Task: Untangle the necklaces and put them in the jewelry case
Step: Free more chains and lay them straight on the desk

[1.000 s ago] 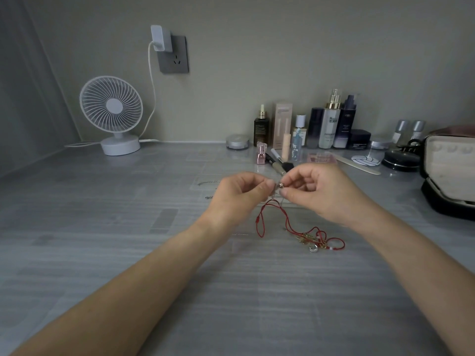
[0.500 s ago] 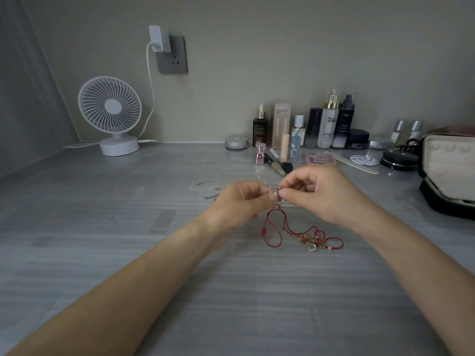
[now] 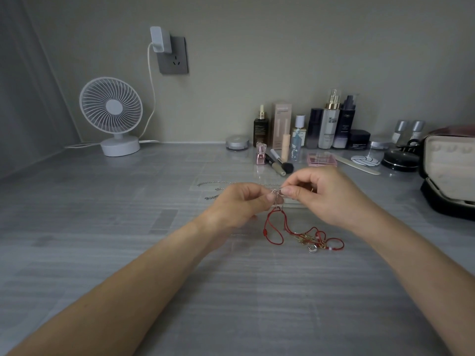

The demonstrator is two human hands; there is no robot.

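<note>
My left hand (image 3: 239,202) and my right hand (image 3: 321,195) meet above the grey table, both pinching the top of a tangle of necklaces (image 3: 277,195) by a thin silver chain. From the pinch a red cord necklace (image 3: 276,228) hangs down and trails right along the table to gold and silver charms (image 3: 312,244). A thin silver chain (image 3: 213,183) lies flat just behind my left hand. The open jewelry case (image 3: 448,173), cream inside with a dark shell, stands at the right edge.
A white desk fan (image 3: 111,115) stands at the back left, its cord running to a wall socket (image 3: 173,55). Several cosmetic bottles (image 3: 330,122), brushes, a pink palette (image 3: 321,159) and round compacts line the back right of the table.
Both hands have dropped slightly toward the table while still pinching the tangle. The red loop now hangs lower and rests more on the surface.
</note>
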